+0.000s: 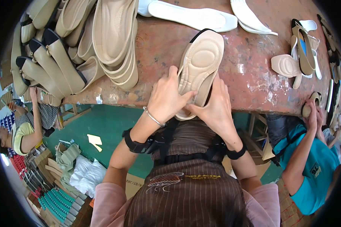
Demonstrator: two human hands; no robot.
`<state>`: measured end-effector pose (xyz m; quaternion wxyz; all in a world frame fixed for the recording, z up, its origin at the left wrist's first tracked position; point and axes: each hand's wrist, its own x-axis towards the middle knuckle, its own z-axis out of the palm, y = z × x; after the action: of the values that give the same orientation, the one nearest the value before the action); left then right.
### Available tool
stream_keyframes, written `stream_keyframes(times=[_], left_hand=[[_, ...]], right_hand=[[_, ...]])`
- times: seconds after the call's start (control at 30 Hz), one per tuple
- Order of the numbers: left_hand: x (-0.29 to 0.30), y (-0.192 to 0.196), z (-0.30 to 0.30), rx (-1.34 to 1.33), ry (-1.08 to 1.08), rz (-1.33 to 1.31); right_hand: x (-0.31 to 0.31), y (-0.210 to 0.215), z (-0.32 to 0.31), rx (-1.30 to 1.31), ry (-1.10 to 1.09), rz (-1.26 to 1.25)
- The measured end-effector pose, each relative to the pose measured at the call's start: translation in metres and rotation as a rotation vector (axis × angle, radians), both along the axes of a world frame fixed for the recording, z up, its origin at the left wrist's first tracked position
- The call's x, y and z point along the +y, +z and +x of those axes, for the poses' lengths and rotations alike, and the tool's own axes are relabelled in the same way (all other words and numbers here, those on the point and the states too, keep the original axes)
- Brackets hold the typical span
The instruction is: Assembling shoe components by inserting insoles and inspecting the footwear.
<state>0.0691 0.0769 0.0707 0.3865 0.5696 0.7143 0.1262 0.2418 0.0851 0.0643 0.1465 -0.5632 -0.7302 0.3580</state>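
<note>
A beige flat shoe [207, 86] with a black toe lies tilted over the near table edge, its toe pointing away from me. In it sits a beige padded insole [205, 58], with a raised oval at the front and a quilted pattern behind. My left hand [169, 94] grips the shoe's left side, thumb pressed on the insole near the heel. From the right side my right hand [217, 105] wraps the shoe, its thumb also inside near the heel. Both hands are closed on the shoe. Fingers under the shoe are hidden.
Stacked beige flats [115, 41] crowd the table's left. White insoles [193, 17] lie beyond my hands, more white pieces [250, 19] to their right. At right a shoe [306, 53] rests by a loose beige insole [286, 65]. Another person's hands [312, 113] hold a shoe there.
</note>
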Motion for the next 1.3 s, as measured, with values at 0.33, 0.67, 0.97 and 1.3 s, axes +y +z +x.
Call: stream_keyframes(times=[0.33, 0.67, 0.97, 1.3], left_hand=[[0.023, -0.025, -0.022, -0.098, -0.078, 0.049], [0.019, -0.028, -0.018, -0.144, 0.064, 0.113], [0.013, -0.029, 0.002, 0.17, 0.208, 0.184], [-0.043, -0.014, 0.008, -0.307, 0.095, 0.35]], right_hand=[[0.034, -0.007, -0.012, -0.232, -0.104, -0.134], [0.027, -0.033, -0.016, -0.243, -0.316, 0.051], [0.045, -0.015, -0.02, -0.24, -0.317, -0.032], [0.082, 0.036, -0.019, 0.377, -0.176, 0.032]])
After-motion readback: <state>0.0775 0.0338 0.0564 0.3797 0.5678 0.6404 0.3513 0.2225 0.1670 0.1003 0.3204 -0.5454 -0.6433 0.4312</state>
